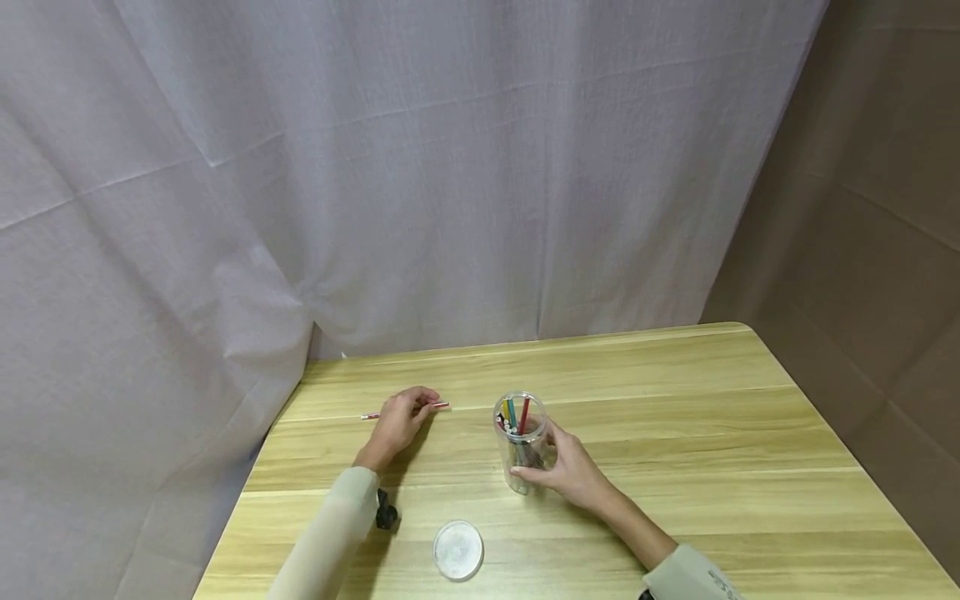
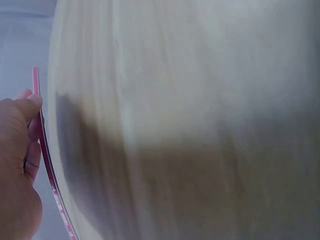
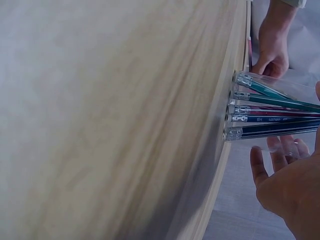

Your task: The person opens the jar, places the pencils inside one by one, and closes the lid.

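My left hand (image 1: 400,421) pinches a red pencil (image 2: 46,155) between thumb and fingers at the far left of the table. In the head view the pencil lies low over the wood, its ends showing on either side of the hand. My right hand (image 1: 572,472) grips a clear plastic jar (image 1: 510,460) round its side, thumb on the near face. Several pencils (image 3: 275,111) stand inside, dark blue, green and red, with metal ferrules toward the jar's bottom in the right wrist view. A yellow pencil also shows at the jar's mouth.
A round, whitish lid (image 1: 458,551) lies flat near the front of the wooden table (image 1: 712,433). Pale cloth (image 1: 450,208) hangs behind the table and down its left side. A darker brown sheet (image 1: 862,250) hangs to the right.
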Demonstrator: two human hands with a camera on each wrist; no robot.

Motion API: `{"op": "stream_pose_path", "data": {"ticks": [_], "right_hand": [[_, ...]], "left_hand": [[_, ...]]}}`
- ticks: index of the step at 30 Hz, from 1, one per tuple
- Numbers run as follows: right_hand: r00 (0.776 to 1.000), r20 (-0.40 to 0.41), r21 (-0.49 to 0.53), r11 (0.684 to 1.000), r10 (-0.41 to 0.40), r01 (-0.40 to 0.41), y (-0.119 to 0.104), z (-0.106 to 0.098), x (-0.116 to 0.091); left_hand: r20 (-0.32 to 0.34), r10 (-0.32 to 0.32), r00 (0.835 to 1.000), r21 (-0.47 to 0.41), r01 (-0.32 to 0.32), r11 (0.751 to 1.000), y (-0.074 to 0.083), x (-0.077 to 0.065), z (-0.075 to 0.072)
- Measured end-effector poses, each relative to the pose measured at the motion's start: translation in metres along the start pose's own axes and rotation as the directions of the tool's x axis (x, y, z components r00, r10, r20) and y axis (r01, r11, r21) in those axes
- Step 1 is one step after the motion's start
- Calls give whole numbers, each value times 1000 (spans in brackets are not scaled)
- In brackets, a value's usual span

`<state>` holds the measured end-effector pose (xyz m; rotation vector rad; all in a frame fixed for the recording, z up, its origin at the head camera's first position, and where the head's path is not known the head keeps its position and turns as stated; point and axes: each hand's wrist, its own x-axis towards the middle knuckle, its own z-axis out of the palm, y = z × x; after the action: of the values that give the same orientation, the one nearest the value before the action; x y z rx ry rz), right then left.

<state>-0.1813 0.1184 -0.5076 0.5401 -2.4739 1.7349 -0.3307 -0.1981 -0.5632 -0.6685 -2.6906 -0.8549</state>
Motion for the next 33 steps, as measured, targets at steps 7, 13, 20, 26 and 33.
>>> {"op": "stream_pose_path", "data": {"ticks": [7, 13, 20, 26, 33], "right_hand": [[1000, -5, -11, 1000, -1, 1, 1, 0, 0], [1000, -3, -4, 1000, -4, 4, 1, 0, 0], [1000, -2, 3, 1000, -5, 5, 1, 0, 0], [1000, -8, -4, 1000, -1, 1, 1, 1, 0], [1000, -14, -10, 1000, -4, 4, 1, 1, 0]], "left_hand": [[-16, 87, 996, 53, -86, 995, 20, 1, -2], [-42, 155, 987, -7, -155, 988, 39, 3, -8], [-84, 219, 972, -71, -225, 972, 61, 7, -16], [-176, 260, 949, -117, -283, 952, 78, 4, -24], [-254, 249, 934, -252, -313, 916, 98, 1, -35]]}}
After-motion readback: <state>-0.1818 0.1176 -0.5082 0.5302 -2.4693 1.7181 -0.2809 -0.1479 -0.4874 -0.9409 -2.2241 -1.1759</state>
